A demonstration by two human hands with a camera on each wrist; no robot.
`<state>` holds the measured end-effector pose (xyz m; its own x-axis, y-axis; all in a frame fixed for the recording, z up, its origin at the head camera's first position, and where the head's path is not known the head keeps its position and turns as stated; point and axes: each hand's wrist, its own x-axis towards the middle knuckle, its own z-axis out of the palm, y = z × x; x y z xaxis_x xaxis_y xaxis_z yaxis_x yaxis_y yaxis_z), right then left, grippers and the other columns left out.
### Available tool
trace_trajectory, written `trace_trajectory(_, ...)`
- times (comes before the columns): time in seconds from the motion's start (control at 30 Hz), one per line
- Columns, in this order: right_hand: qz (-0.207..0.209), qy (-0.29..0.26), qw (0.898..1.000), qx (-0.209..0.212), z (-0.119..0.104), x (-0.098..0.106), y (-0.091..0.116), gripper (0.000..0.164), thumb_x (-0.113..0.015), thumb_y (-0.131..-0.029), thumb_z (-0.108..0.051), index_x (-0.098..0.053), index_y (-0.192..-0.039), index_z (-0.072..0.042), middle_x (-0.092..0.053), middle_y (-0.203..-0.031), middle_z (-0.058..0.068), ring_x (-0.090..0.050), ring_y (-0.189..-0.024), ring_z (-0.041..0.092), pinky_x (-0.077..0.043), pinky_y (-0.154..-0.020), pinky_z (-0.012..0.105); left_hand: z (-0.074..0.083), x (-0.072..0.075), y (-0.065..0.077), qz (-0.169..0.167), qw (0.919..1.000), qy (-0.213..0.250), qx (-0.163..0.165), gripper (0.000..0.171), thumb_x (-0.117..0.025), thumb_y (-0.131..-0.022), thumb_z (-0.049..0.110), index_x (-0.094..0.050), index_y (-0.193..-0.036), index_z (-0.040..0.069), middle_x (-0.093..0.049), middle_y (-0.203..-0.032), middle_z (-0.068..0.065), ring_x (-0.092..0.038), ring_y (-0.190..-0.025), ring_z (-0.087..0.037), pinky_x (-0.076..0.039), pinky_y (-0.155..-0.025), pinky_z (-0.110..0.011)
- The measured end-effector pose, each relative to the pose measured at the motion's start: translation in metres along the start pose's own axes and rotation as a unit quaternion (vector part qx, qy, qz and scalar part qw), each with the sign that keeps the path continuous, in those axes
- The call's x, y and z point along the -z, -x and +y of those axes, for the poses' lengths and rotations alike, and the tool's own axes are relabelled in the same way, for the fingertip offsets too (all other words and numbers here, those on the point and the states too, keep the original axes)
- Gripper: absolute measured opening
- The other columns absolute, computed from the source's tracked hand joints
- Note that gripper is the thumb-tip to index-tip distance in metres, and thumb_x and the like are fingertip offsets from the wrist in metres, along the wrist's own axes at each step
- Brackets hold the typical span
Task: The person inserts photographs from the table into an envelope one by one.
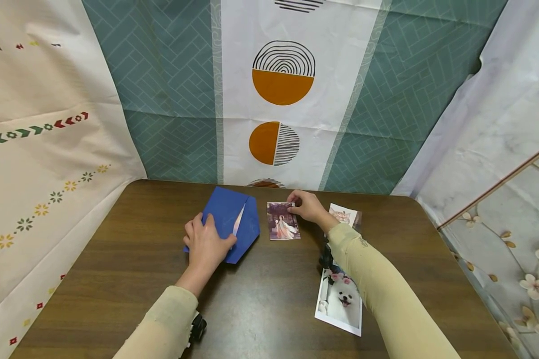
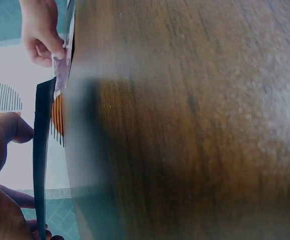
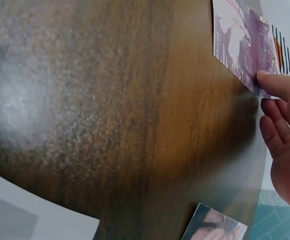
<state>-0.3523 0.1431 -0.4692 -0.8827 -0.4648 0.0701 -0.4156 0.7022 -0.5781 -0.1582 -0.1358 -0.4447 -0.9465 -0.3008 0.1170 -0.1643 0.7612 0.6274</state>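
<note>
A blue envelope (image 1: 224,214), with a slit-like gap showing something pale inside, sits at the centre left in the head view. My left hand (image 1: 206,244) grips it by its near left side; the left wrist view catches the envelope (image 2: 42,155) edge-on, tilted above the wood. Right of it is a small purple photo card (image 1: 283,222) of a figure in a flowing dress. My right hand (image 1: 307,205) pinches the card's right edge between thumb and fingers. In the right wrist view the card (image 3: 240,45) slants up off the table.
A photo of a white dog (image 1: 341,301) lies below my right forearm. Another pale print (image 1: 341,214) lies behind the right wrist, partly covered by the sleeve. Hanging cloth (image 1: 175,124) borders the brown table (image 1: 260,309) at the back.
</note>
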Motion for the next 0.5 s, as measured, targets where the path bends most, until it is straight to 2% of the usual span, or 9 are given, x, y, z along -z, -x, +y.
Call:
trace_trajectory(0.17,0.003,-0.034,0.999,-0.008,-0.001,0.001,0.002,0.017,-0.08,-0.096,-0.011,-0.074,-0.111,-0.006,-0.072,-0.108,0.012,-0.068,-0.103,0.029,-0.055,-0.095,0.045,0.0,-0.001,0.0,0.001,1.0,0.001,-0.001,0.086,-0.083,-0.086,0.03,-0.048,-0.152,-0.014,-0.032,-0.16,-0.037,-0.025,-0.146,-0.056,-0.029,-0.109,-0.077)
trace_trajectory(0.3,0.005,-0.103,0.994,-0.016,-0.004,0.002,0.002,0.019,-0.078,-0.098,-0.009,-0.075,-0.115,-0.002,-0.072,-0.106,0.012,-0.069,-0.1,0.025,-0.057,-0.091,0.04,0.0,-0.001,-0.001,0.003,1.0,0.003,-0.004,0.086,-0.083,-0.086,0.03,-0.048,-0.151,-0.015,-0.033,-0.16,-0.037,-0.025,-0.145,-0.056,-0.029,-0.108,-0.077)
trace_trajectory(0.4,-0.002,-0.199,0.979,-0.038,-0.007,0.003,0.002,0.022,-0.075,-0.099,-0.004,-0.072,-0.119,0.004,-0.071,-0.103,0.012,-0.07,-0.093,0.021,-0.06,-0.087,0.039,0.0,-0.001,-0.001,0.004,1.0,0.005,-0.005,0.087,-0.083,-0.086,0.03,-0.048,-0.151,-0.015,-0.033,-0.16,-0.037,-0.026,-0.145,-0.056,-0.029,-0.108,-0.077)
trace_trajectory(0.5,-0.011,-0.296,0.953,-0.063,-0.011,0.003,0.0,0.025,-0.071,-0.1,0.002,-0.069,-0.124,0.009,-0.07,-0.101,0.01,-0.07,-0.088,0.017,-0.063,-0.085,0.039,0.0,-0.001,-0.001,0.004,1.0,0.006,-0.004,0.087,-0.084,-0.086,0.03,-0.048,-0.151,-0.015,-0.033,-0.16,-0.037,-0.025,-0.145,-0.056,-0.029,-0.108,-0.077)
